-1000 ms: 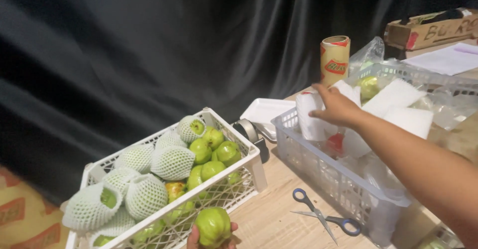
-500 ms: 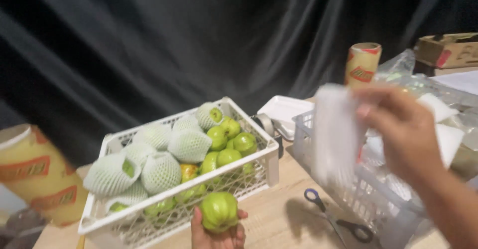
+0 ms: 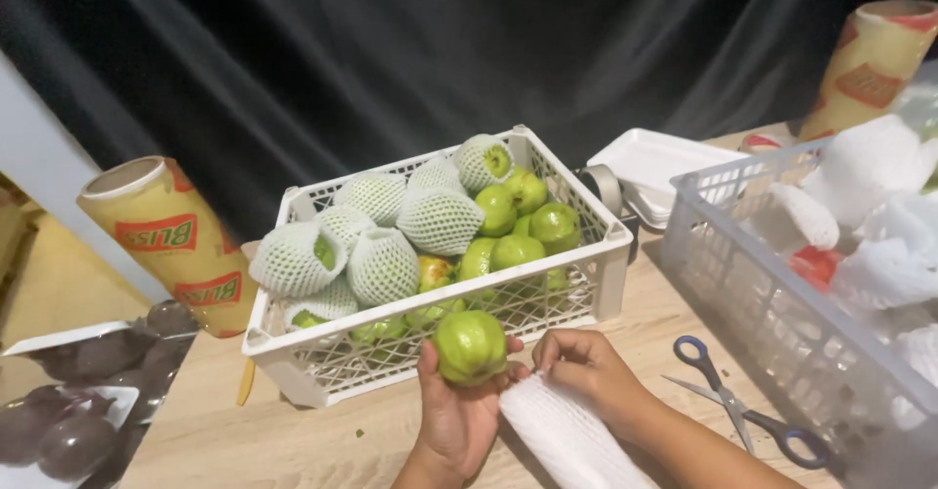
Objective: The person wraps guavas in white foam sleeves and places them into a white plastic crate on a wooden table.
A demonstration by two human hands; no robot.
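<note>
Guava point(image 3: 470, 345) sits gripped in the left hand point(image 3: 457, 413); right hand point(image 3: 584, 367) pinches white foam net point(image 3: 567, 437) near the white basket point(image 3: 430, 338)

My right hand point(image 3: 586, 367) has come back from the grey crate point(image 3: 782, 284) (it was reaching in a second ago) and now pinches a white foam net point(image 3: 567, 435) beside the green guava point(image 3: 470, 345), which my left hand point(image 3: 459, 416) has lifted slightly, I think.

The left hand point(image 3: 459, 416) is raised in front of the white basket point(image 3: 430, 347), fingers curled (palm up); the right hand point(image 3: 586, 367) pinches shut just beside it.
</note>
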